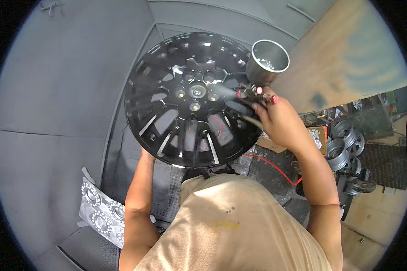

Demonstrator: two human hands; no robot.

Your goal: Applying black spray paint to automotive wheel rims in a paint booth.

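A glossy black alloy wheel (202, 118), with bright slivers along its spokes and lug holes round its hub, is tilted face-up in front of me. My right hand (278, 119) grips a spray gun (251, 95) over the wheel's right side. The gun has red-ringed knobs, and a metal cup (260, 74) with its mouth open stands on it. A pale mist leaves the nozzle toward the hub. My left hand (148, 155) reaches beneath the wheel's lower left edge; its fingers are hidden there, so their grip does not show.
Grey booth walls (59, 86) rise at the left and back; a stained tan panel (348, 58) stands at the right. A red hose (276, 168) crosses the floor. Several bare silver wheels (341, 151) are stacked at far right. Lower left lies a sheet with ring-shaped parts (99, 221).
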